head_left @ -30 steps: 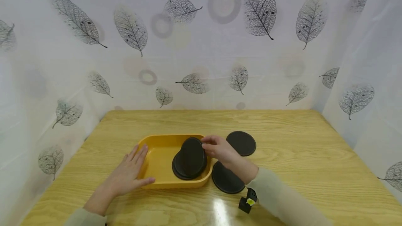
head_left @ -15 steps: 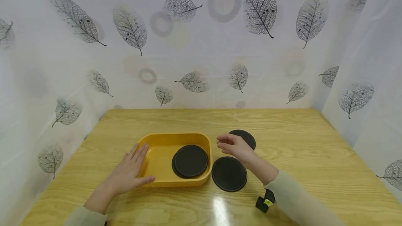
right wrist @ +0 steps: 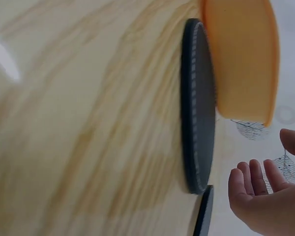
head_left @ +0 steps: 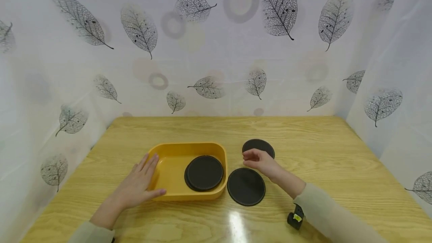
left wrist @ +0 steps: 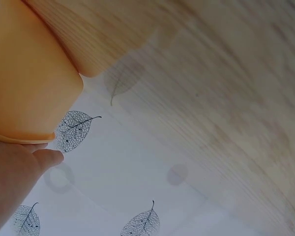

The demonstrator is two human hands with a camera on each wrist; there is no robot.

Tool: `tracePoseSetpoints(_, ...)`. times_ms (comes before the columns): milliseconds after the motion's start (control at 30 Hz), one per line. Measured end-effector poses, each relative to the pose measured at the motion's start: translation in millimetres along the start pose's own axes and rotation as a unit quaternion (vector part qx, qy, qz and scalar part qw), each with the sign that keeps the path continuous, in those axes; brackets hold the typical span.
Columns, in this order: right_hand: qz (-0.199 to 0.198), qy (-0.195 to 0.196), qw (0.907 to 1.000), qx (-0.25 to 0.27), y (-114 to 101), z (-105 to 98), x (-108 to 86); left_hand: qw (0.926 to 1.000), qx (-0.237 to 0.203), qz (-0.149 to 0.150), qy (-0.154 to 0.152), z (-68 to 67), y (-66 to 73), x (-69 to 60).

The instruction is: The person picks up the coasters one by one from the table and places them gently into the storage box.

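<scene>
Black discs [head_left: 205, 173] in at tray's 3 o'clock, at least two stacked; looks half done or better.
Left out: near disc [head_left: 246, 187], past tray's [head_left: 188, 198] 3 o'clock; far disc [head_left: 258, 144], before 3. Right hand [head_left: 264, 164] empty, fingers loose, by far disc. Left hand [head_left: 139, 180] steadies tray at 9, fingers extended.

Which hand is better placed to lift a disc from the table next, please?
Probably the right hand: empty and near both discs there; the left hand touches the left end of the tray.
</scene>
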State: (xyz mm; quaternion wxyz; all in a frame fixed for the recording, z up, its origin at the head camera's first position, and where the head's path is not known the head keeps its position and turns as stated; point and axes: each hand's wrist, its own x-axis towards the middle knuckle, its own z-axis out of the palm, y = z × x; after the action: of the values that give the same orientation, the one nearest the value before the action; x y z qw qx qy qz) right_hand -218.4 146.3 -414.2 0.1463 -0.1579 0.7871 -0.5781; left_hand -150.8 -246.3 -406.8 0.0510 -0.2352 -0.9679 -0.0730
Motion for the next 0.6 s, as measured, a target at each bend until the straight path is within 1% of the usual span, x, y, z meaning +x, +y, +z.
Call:
tracePoseSetpoints(167, -0.008, -0.005, 0.9988, -0.048, 8.5, -1.0, 1.7, 1.0000, -0.002, 0.001, 0.002, -0.1, -0.2, 0.4)
tracePoseSetpoints(367, -0.008, -0.038, 0.9966, -0.073, 15.0, -2.5, 1.9, 1.0000, -0.006, -0.001, 0.000, -0.1, 0.0, 0.7)
tracePoseSetpoints(467, -0.016, -0.060, 0.9949, -0.079, 18.3, -2.4, 1.6, 1.0000, -0.008, -0.003, -0.003, -0.3, 0.2, 0.5)
tracePoseSetpoints(600, -0.036, -0.085, 0.9904, -0.103, 23.5, -1.4, -0.6, 0.9999, -0.012, -0.004, -0.003, -1.3, 0.5, 0.0)
